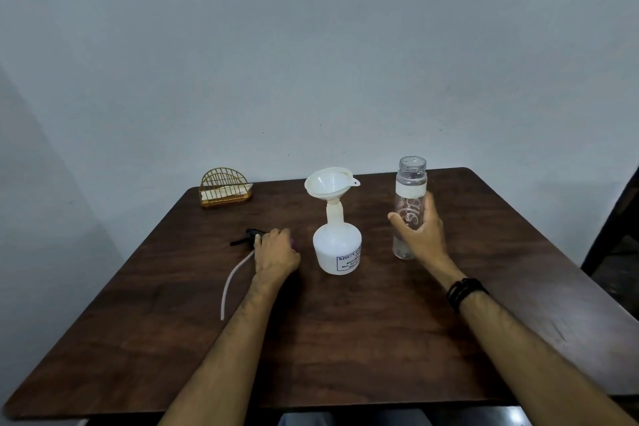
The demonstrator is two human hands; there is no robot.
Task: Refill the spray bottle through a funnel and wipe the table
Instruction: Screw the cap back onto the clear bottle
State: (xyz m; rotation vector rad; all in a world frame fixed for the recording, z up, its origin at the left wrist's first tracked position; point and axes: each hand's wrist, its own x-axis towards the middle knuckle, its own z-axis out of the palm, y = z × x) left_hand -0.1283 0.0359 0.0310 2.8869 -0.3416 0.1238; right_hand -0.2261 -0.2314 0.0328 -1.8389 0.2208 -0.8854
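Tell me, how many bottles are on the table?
2. The white spray bottle stands in the middle with a funnel in its neck. The clear bottle stands to its right, capless, at the right hand. None seems hidden.

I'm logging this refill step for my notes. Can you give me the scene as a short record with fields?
spray bottle: white, upright on the table, head off
funnel: white, seated in the bottle neck
spray head: lies on the table with its tube, under the left hand
water bottle: clear, uncapped, upright, little water left
right hand: fingers spread around the water bottle, grip not closed
napkin holder: gold wire, far left corner
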